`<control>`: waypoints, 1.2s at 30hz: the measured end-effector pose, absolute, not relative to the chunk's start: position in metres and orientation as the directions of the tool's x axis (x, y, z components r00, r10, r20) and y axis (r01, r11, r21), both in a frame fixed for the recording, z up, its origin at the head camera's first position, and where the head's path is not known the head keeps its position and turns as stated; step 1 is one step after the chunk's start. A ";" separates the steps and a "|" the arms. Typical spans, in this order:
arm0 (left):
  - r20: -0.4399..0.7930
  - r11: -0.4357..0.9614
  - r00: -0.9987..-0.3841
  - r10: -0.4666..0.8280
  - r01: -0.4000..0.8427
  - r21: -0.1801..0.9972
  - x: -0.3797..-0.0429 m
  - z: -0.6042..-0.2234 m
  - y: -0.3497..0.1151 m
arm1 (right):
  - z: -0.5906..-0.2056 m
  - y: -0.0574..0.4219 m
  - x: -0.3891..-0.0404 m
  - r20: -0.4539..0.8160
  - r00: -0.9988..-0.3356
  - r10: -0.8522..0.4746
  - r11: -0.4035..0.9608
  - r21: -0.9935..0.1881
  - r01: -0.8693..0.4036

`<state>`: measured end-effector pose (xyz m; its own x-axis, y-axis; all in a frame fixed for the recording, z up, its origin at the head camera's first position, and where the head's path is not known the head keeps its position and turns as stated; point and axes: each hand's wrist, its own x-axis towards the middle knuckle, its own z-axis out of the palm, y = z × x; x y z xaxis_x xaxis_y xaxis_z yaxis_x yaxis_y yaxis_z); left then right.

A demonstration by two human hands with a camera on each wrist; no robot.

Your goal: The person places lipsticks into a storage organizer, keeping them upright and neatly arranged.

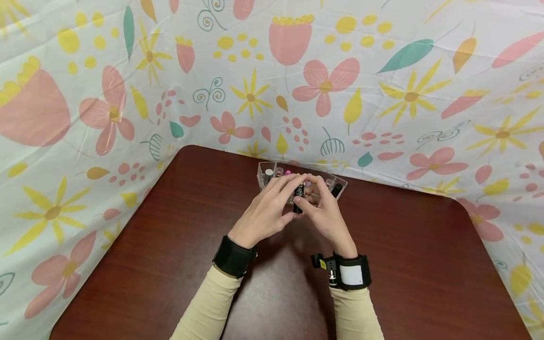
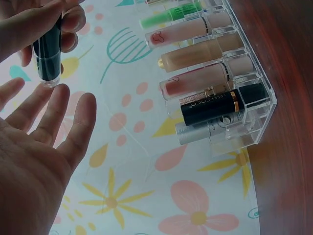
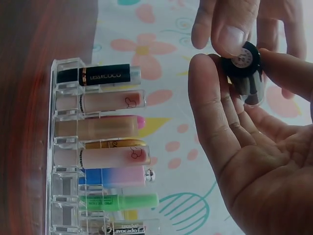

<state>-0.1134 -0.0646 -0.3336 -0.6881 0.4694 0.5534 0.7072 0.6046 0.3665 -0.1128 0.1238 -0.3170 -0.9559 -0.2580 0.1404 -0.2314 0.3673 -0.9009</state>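
A black lipstick tube (image 1: 299, 191) with a clear end is raised between both hands. My right hand (image 1: 326, 216) grips it, thumb on its near side and fingers curled behind. From the left, my left hand (image 1: 265, 210) meets it with fairly straight fingers. In the right wrist view, a left fingertip (image 3: 233, 38) lies on the round labelled end of the lipstick tube (image 3: 243, 59). The left wrist view shows the left palm (image 2: 29, 171) spread, fingertips right at the clear end. Behind the hands stands a clear organizer (image 1: 260, 172), partly hidden by them.
The organizer holds another black lipstick (image 2: 210, 107), a pale lip gloss (image 3: 105, 157), a green tube (image 3: 120, 201) and several others, upright in slots. It stands near the far edge of the brown table (image 1: 191, 198). A flowered curtain (image 1: 374, 118) hangs behind and at the sides.
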 end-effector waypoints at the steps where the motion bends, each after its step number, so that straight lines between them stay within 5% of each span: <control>1: 0.552 0.605 -0.688 0.470 0.707 0.366 -0.114 -0.334 -0.065 | -0.317 0.124 -0.113 0.138 -0.955 -0.263 0.354 -0.907 -0.228; 17: 0.544 0.601 -0.689 0.479 0.709 0.369 -0.115 -0.338 -0.063 | -0.321 0.128 -0.115 0.137 -0.965 -0.224 0.379 -0.900 -0.216; 36: 0.544 0.649 -0.694 0.472 0.691 0.318 -0.118 -0.342 -0.061 | -0.317 0.130 -0.116 0.211 -0.949 -0.232 0.259 -0.927 -0.270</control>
<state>-0.1182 -0.0611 -0.3419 -0.6938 0.4724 0.5436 0.6911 0.6491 0.3179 -0.1158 0.1297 -0.3173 -0.9494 -0.2321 0.2114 -0.2699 0.2590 -0.9274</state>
